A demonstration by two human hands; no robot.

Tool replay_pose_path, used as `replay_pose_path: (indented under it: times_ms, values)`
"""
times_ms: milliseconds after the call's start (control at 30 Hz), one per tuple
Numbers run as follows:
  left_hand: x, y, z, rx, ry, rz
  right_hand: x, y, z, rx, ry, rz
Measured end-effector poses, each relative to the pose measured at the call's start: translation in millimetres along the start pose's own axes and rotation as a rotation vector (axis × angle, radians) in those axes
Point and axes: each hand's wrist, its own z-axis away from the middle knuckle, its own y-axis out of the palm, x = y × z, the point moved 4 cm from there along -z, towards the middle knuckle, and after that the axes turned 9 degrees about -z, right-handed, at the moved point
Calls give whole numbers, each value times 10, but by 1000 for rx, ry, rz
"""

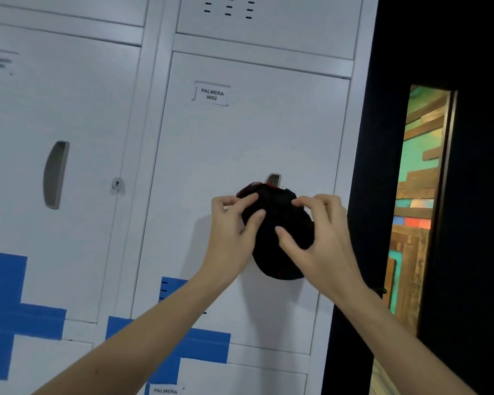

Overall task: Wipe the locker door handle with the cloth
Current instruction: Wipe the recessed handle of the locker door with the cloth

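Note:
A bunched black cloth with a bit of red at its top covers most of the recessed grey handle on the white locker door labelled PALMERA 0002. Only the handle's top tip shows above the cloth. My left hand grips the cloth's left side with fingers curled over it. My right hand holds the cloth's right side, thumb pressed on its front.
The neighbouring locker door on the left has its own grey handle and a keyhole. Blue painted crosses mark the lower doors. A dark wall stands right of the lockers, with a colourful wooden panel visible through a gap.

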Motion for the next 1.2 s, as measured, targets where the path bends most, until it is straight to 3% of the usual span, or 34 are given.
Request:
replay_pose_path:
  times_ms: [167,333,500,733,900,1067,1200]
  values:
    - [42,63,187,102,-32,20,-43,104,1,4,72,-37]
    - [138,19,160,151,33,-97,-130,91,-224,-25,-157,109]
    - [158,-51,0,144,202,-392,-204,151,-420,-119,-359,303]
    - [188,-59,-288,134,438,-610,-207,368,-149,-113,-208,394]
    - [262,-110,-310,116,561,-562,-230,502,60,-21,-83,443]
    - [271,-144,-402,-6,720,-650,-173,537,-65,-25,-137,292]
    - [341,-150,-467,-67,797,-739,-164,570,-246,-63,-181,343]
